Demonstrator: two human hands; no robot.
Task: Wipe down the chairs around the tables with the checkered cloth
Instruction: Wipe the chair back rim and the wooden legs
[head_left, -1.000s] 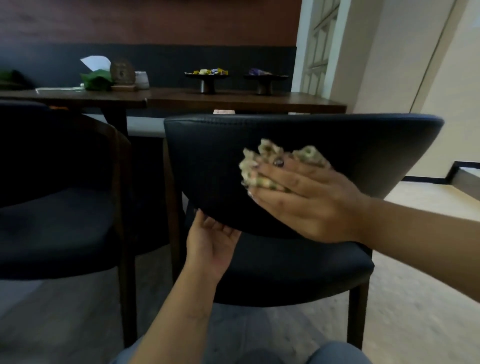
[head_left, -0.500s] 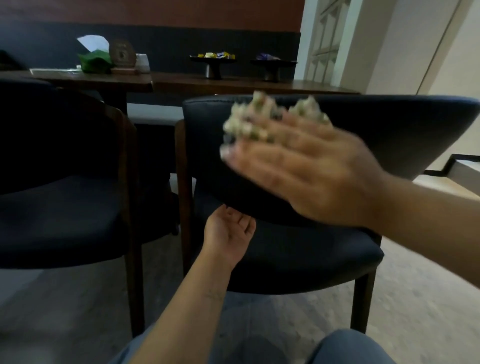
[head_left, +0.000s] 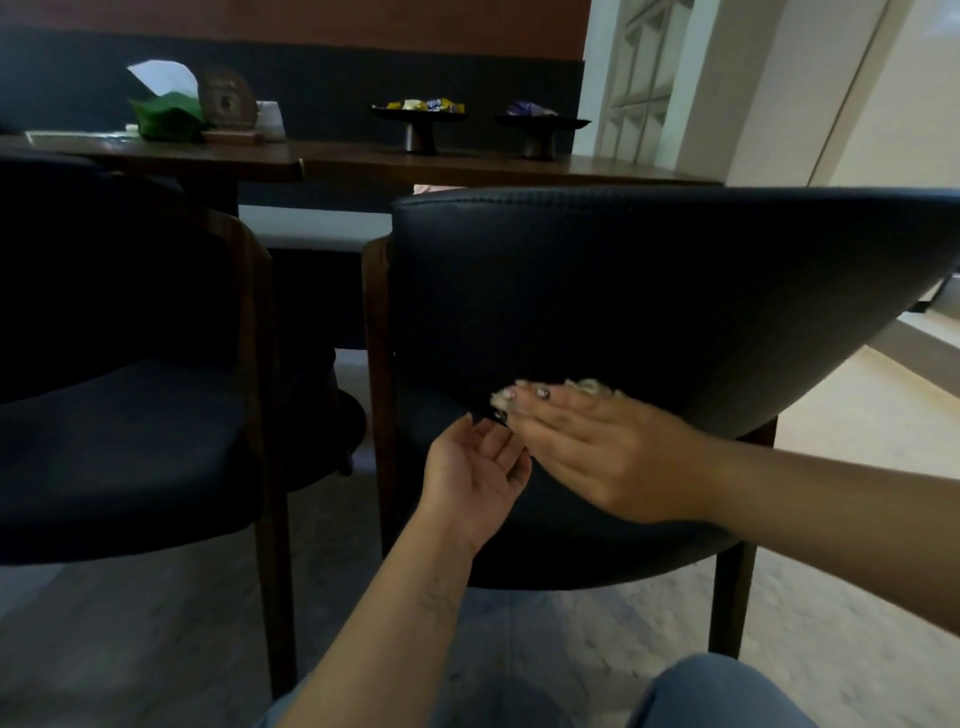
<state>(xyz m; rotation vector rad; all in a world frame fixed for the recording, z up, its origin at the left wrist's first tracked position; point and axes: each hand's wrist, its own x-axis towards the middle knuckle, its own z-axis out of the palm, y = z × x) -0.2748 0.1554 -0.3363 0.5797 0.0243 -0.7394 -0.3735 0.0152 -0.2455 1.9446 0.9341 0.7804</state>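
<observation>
The right hand (head_left: 608, 457) presses the checkered cloth (head_left: 589, 387) flat against the lower back of the dark chair (head_left: 649, 291), its fingers (head_left: 535, 410) straight and together, cloth bunched just beyond the tips. The left hand (head_left: 475, 478) waits palm-up beneath, fingers relaxed, holding nothing. The backrest's unwiped length runs sideways and upward from the cloth, nearest the right hand
</observation>
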